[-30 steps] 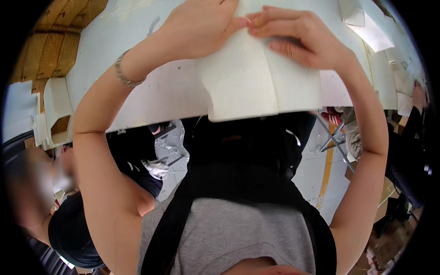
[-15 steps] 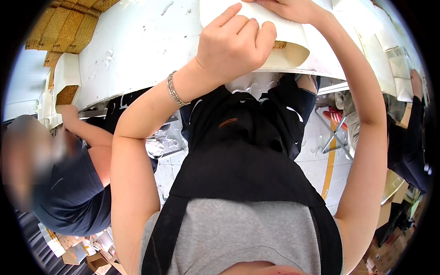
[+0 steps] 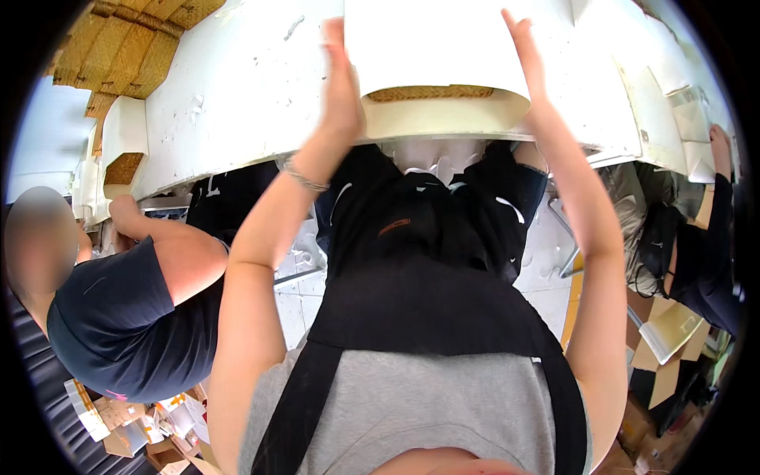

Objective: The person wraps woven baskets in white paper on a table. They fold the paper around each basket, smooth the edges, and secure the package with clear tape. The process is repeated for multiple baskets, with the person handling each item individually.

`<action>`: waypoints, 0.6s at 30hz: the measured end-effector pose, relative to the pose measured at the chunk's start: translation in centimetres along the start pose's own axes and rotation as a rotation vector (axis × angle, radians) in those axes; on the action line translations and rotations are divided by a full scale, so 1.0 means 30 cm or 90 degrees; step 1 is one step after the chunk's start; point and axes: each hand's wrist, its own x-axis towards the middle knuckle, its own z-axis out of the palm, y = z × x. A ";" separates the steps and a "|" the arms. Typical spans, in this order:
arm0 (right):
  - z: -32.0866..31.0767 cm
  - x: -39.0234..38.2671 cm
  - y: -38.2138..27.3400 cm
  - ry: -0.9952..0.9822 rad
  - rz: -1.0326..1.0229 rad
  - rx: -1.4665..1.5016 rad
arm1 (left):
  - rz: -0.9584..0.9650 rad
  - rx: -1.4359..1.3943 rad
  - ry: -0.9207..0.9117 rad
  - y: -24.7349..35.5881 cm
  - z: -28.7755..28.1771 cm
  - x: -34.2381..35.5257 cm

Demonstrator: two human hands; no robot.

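Observation:
A white sheet (image 3: pixel 443 47), paper or thin card, lies curved over a yellow-brown woven-textured piece (image 3: pixel 431 93) at the table's front edge. Its near end forms a flattened, rounded opening where the woven piece shows. On the left side of the sheet is my left hand (image 3: pixel 342 95), upright and flat with fingers stretched forward. My right hand (image 3: pixel 534 75) stands along the other side, fingers also straight and a little apart. Both palms face the sheet, the left one at its edge; exact contact is hard to make out. Slight motion blur softens both hands.
The white table (image 3: pixel 245 87) bears scuffs. Yellow-brown woven blocks (image 3: pixel 127 47) are stacked at far left. Near them stands a white wrapped piece (image 3: pixel 124 142), beside a co-worker's hand (image 3: pixel 123 210). Another person's arm (image 3: pixel 720 166) reaches toward white pieces (image 3: pixel 697 138) at right.
My left hand has gone from a loose fist above the sheet to flat at its left side. My right hand has moved from the sheet's top to its right side.

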 end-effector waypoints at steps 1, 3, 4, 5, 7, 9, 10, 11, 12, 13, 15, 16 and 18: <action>0.045 -0.028 -0.012 0.018 0.061 0.070 | 0.019 -0.066 0.016 0.006 0.072 0.011; 0.119 -0.054 -0.075 0.065 0.175 0.210 | 0.062 -0.202 0.035 0.024 0.165 0.034; 0.140 -0.043 -0.110 0.109 0.220 0.331 | 0.053 -0.209 0.058 0.003 0.153 0.052; 0.142 -0.023 -0.086 0.077 0.182 0.351 | 0.044 -0.216 0.082 -0.038 0.133 0.081; 0.098 0.039 -0.009 0.029 0.100 0.372 | 0.020 -0.216 0.091 -0.036 0.152 0.099; 0.015 0.087 0.045 0.025 0.034 0.224 | 0.007 -0.161 0.038 -0.028 0.130 0.103; -0.026 0.092 0.059 0.022 0.006 0.152 | 0.010 -0.122 -0.007 -0.047 0.092 0.118; -0.050 0.067 0.036 -0.017 -0.078 -0.008 | 0.022 -0.059 -0.087 -0.097 -0.036 0.147; -0.074 0.028 -0.020 -0.050 -0.160 -0.172 | 0.142 0.117 -0.183 -0.065 -0.115 0.166; -0.102 0.022 -0.080 -0.083 -0.251 -0.340 | 0.221 0.229 -0.183 -0.029 -0.168 0.200; -0.199 0.069 -0.122 -0.184 -0.298 -0.433 | 0.369 0.453 -0.176 0.024 -0.218 0.238; -0.206 0.092 -0.148 -0.237 -0.325 -0.477 | 0.434 0.474 -0.209 0.026 -0.209 0.266; -0.196 0.107 -0.203 -0.346 -0.382 -0.652 | 0.563 0.512 -0.274 0.013 -0.168 0.337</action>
